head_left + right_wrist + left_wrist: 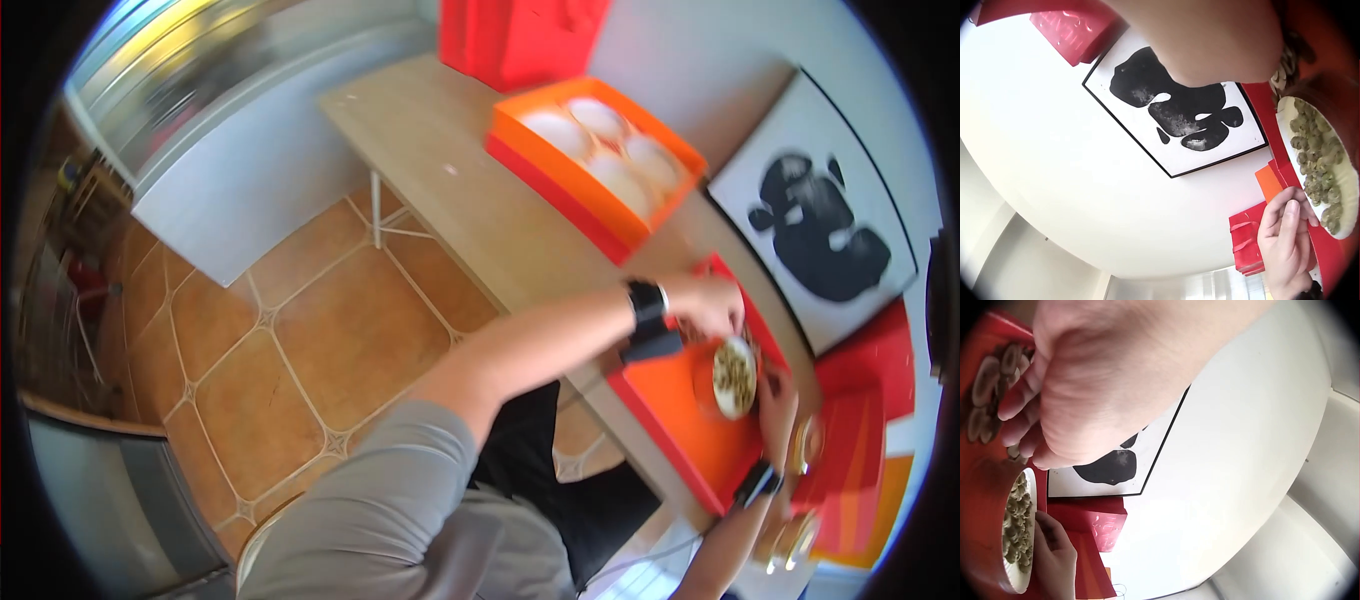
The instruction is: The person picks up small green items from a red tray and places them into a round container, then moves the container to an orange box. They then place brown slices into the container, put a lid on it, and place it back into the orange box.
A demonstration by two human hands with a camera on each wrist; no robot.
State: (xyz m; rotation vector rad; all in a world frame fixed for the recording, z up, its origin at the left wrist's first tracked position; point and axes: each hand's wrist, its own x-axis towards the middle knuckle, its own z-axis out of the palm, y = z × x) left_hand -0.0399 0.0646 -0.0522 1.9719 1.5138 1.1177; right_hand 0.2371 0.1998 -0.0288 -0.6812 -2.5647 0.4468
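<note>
An oval-looking bowl [737,411], white inside with an amber-brown outer wall, holds many small greenish-brown wrinkled pieces [1313,159]. It is in a red tray with an orange floor [712,455]. My right hand [778,400] grips the bowl at its wall side, most fingers hidden behind it. At the opposite end of the bowl is my left hand [708,305], fingers bent and thumb folded in, fingertips close to the rim in the right wrist view. Brown, pale-edged pieces [985,381] lie beside these fingers. I cannot tell whether the left fingertips pinch anything.
An orange-red box [560,190] with several round white items stands farther along the table [430,120], before a red bag [520,40]. A black-and-white picture [815,220] leans against the wall. Red bags [850,460] and glass jars [805,445] are beyond my right hand.
</note>
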